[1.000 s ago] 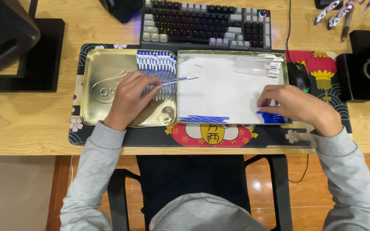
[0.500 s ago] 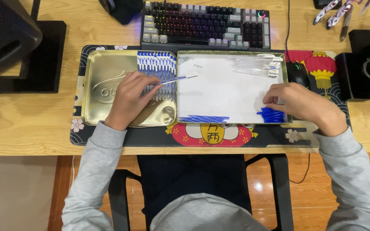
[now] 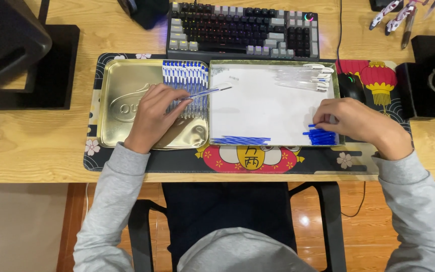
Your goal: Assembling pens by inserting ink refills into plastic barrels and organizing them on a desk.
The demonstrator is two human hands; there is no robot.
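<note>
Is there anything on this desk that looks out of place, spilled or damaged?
Nothing stands out. The pen parts lie sorted in groups: blue caps by the right hand, refills and clear barrels in the white tray, finished pens in the gold lid. The left hand holds one pen.

A single head-worn camera looks almost straight down from above the seated person onto the light wooden surface. It sits moderately high: beyond the white-lined rectangular metal tray at centre lies the dark mechanical keyboard, and below the tray the grey sleeves and chair.
</note>
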